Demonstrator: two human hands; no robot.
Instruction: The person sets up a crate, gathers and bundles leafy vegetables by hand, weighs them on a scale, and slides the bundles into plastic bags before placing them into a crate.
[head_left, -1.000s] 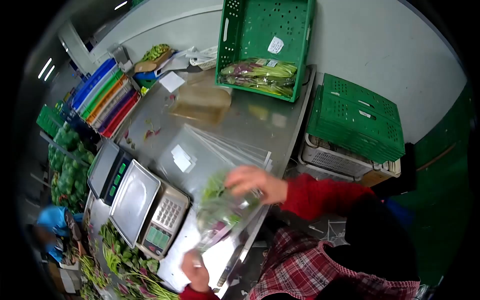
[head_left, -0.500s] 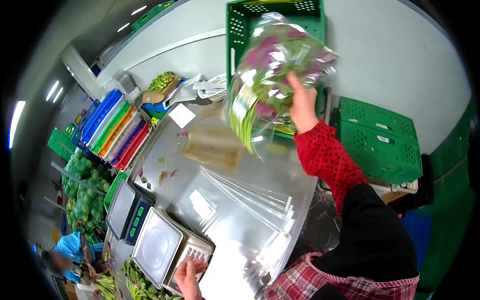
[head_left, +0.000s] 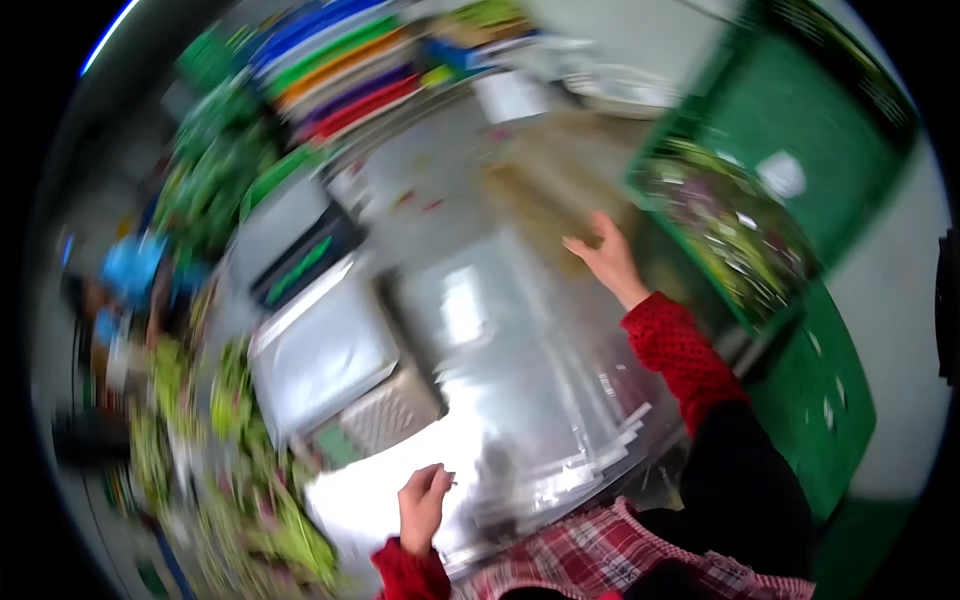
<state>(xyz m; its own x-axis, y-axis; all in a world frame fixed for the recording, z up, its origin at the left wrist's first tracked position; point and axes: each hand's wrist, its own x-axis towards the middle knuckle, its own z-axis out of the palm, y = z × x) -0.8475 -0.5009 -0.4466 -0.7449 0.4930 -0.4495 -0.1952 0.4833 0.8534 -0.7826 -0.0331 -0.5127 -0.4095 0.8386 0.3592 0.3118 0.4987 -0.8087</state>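
Note:
My right hand [head_left: 612,262] reaches over the metal table with its fingers spread and nothing in it. A green crate [head_left: 860,185] stands beyond it to the right. Inside the crate lie clear bags of purple-and-green leafy vegetables [head_left: 730,225]. Low in the view, my left hand [head_left: 424,508] is loosely curled, thumb near the fingers. A tiny dark speck shows at its fingertips, too small to name. Clear plastic bags [head_left: 560,400] are spread on the table between my hands. Nearest the left hand is a scale [head_left: 330,350] with a flat pan and keypad.
A second scale [head_left: 290,240] stands behind the first. Loose leafy greens [head_left: 270,490] are heaped at the left. Coloured trays [head_left: 340,70] are stacked at the back, near netted green produce [head_left: 220,160]. A person in blue [head_left: 135,270] is at far left. Motion blurs much of the view.
My right hand has let go of the bagged vegetables and drawn back from the crate, fingers spread. My view has turned left and down. My left hand has curled more closed.

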